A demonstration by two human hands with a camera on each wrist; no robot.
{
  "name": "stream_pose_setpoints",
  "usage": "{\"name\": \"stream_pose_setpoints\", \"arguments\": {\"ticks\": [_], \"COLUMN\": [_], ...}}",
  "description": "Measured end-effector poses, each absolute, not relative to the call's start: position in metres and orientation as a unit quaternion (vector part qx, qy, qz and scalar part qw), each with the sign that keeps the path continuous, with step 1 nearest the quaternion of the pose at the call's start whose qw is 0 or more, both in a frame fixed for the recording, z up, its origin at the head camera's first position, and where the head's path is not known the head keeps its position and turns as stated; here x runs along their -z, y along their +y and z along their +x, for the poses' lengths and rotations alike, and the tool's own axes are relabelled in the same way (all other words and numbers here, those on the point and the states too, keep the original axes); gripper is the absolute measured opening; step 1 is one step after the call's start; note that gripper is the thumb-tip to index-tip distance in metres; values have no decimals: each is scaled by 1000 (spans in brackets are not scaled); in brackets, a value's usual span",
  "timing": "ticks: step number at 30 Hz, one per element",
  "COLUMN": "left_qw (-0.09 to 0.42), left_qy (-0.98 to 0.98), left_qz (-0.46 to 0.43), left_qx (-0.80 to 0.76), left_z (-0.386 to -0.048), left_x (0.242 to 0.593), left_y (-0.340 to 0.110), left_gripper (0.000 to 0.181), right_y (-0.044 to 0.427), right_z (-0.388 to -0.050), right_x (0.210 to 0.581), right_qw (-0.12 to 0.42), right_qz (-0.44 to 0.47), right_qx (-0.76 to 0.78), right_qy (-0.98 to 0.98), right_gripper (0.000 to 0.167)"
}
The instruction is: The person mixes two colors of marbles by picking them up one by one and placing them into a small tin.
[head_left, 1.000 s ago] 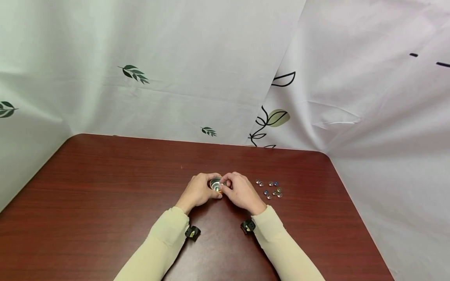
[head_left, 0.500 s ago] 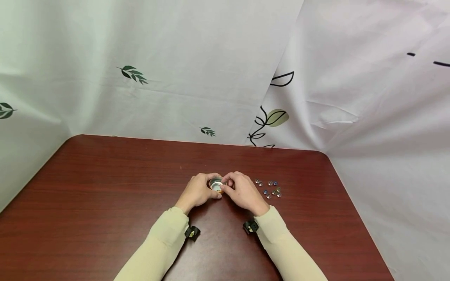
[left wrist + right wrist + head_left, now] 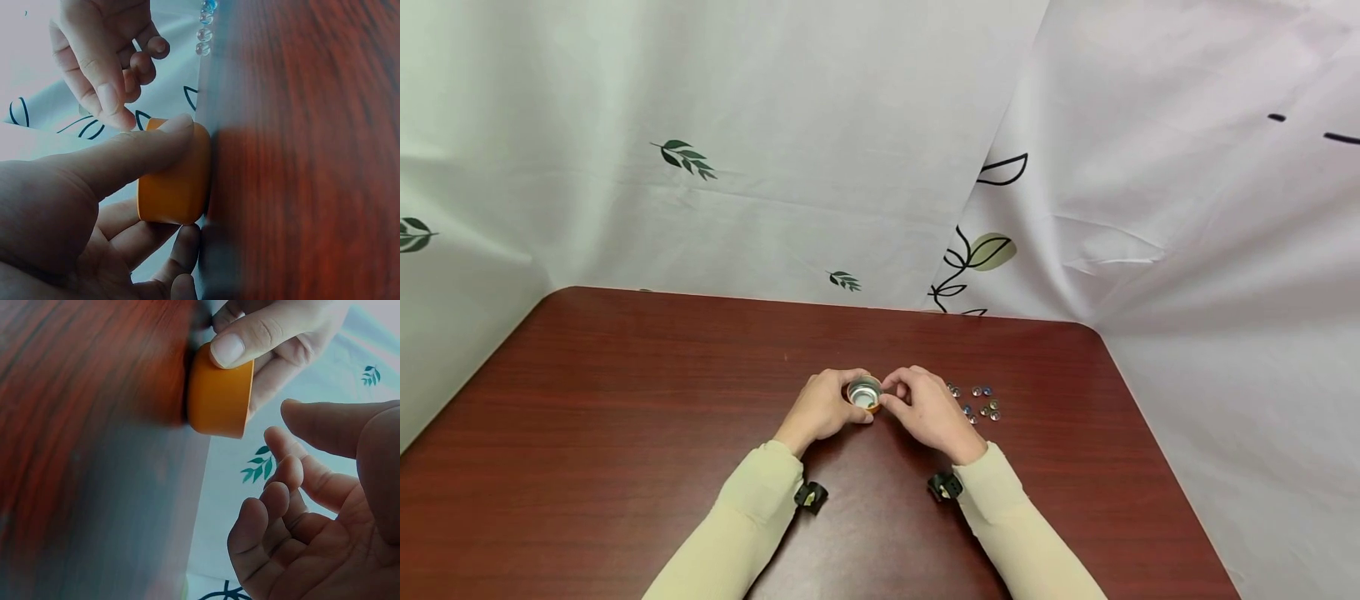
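In the head view my left hand [image 3: 829, 407] grips a small cup [image 3: 874, 409], orange outside and silvery inside, standing upright on the table. Its thumb presses the near side of the orange wall [image 3: 175, 187] in the left wrist view, with fingers round the far side. Just right of the rim hovers my right hand [image 3: 925, 410], thumb and forefinger apart with nothing between them. The right wrist view shows its other fingers [image 3: 275, 500] loosely curled. A small greenish spot lies at the cup's bottom, too small to identify.
Several clear glass marbles [image 3: 977, 391], some with blue or greenish colour, lie loose on the dark red wooden table [image 3: 662, 400] to the right of my right hand, which partly covers that group. A white patterned curtain [image 3: 775, 167] hangs behind the table.
My right hand, whose fingertips were over the cup's opening, has drawn back to the right and its thumb and forefinger have parted. The left hand and the cup have stayed in place.
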State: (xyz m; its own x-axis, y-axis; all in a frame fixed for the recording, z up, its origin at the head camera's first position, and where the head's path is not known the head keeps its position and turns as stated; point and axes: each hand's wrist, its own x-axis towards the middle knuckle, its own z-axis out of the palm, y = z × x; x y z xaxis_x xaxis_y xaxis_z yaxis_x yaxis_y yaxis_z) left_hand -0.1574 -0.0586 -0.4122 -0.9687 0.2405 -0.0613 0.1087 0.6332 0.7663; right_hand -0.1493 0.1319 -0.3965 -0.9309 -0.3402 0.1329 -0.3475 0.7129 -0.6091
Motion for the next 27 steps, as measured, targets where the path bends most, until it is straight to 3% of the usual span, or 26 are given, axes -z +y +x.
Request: {"name": "stream_pose_setpoints", "arguments": {"ticks": [27], "left_qw": [89], "left_qy": [899], "left_qz": [74], "left_qx": [-422], "left_z": [-157], "left_x": [411], "left_y": [-58], "left_gripper": [58], "right_y": [167], "right_z": [-135], "right_x": [393], "right_qw": [15], "right_qz": [152], "right_qx": [-315], "right_qy": [-937], "right_gripper": [10]}}
